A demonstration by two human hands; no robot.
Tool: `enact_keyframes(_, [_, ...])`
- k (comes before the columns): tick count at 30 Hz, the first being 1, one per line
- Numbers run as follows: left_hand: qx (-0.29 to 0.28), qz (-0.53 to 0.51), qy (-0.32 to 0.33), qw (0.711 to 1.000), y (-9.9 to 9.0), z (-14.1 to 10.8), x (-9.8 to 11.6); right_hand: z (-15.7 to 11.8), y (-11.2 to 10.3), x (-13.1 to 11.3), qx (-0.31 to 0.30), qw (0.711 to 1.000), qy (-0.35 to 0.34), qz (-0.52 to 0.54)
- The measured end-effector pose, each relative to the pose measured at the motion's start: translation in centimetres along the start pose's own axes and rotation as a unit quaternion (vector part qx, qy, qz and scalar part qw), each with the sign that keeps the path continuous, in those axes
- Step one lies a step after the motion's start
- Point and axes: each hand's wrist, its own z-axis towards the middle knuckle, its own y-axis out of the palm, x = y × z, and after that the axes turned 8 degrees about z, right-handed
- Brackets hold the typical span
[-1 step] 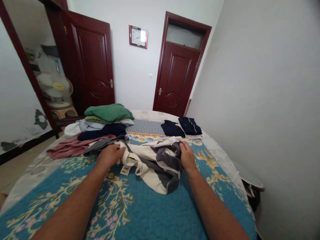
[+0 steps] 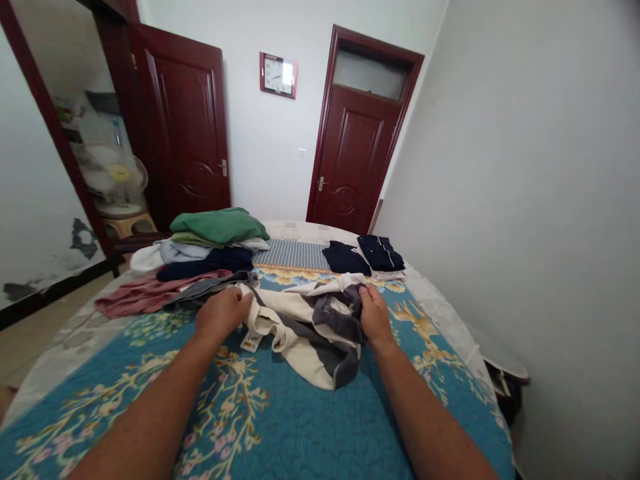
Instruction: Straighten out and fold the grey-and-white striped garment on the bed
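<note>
A cream and dark grey striped shirt (image 2: 300,327) lies crumpled in the middle of the bed, with a small white label (image 2: 251,341) at its left side. The fingers of my left hand (image 2: 223,312) are closed on the shirt's left end. At the other end, my right hand (image 2: 374,312) pinches its grey and cream fabric. The shirt sags between both hands and its lower part rests on the bedspread. Just beyond my left hand lies a dark grey garment (image 2: 210,288), partly covered by the hand and the shirt.
A heap of clothes stands at the back left, with a green garment (image 2: 217,225) on top and a pink one (image 2: 145,297) low in front. Folded navy clothes (image 2: 380,253) lie at the back right. Underneath is a teal floral bedspread (image 2: 320,433). A wall (image 2: 525,167) rises on the right.
</note>
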Motion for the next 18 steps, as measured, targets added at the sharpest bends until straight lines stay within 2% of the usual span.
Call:
enact_keyframes(2, [0.061, 0.102, 0.137, 0.983, 0.8, -0.9, 0.6, -1.5, 0.9, -1.5, -0.041, 0.999, -0.029, -0.004])
enact_keyframes(3, [0.072, 0.094, 0.201, 0.972, 1.4, -1.3, 0.9, -2.4, 1.3, -2.3, -0.077, 0.996, -0.040, -0.002])
enact_keyframes(4, [0.066, 0.067, 0.256, 0.962, 2.1, -1.8, 1.2, -3.4, 1.9, -2.9, -0.117, 0.992, -0.050, -0.001])
enact_keyframes(6, [0.025, 0.011, 0.321, 0.947, 3.5, -2.6, 1.6, -5.6, 2.8, -3.9, -0.190, 0.979, -0.072, -0.002])
enact_keyframes(9, [-0.067, -0.034, 0.365, 0.928, 5.1, -3.7, 1.8, -8.3, 3.7, -4.6, -0.257, 0.959, -0.114, -0.016])
enact_keyframes(11, [-0.106, -0.029, 0.366, 0.924, 5.6, -4.2, 2.0, -9.3, 3.9, -4.7, -0.278, 0.951, -0.131, -0.020])
enact_keyframes(14, [-0.090, 0.022, 0.321, 0.942, 5.8, -4.7, 2.7, -9.7, 3.7, -4.4, -0.279, 0.949, -0.143, -0.010])
enact_keyframes(18, [-0.134, 0.044, 0.338, 0.931, 6.3, -5.0, 3.6, -9.5, 3.6, -4.1, -0.272, 0.949, -0.161, 0.012])
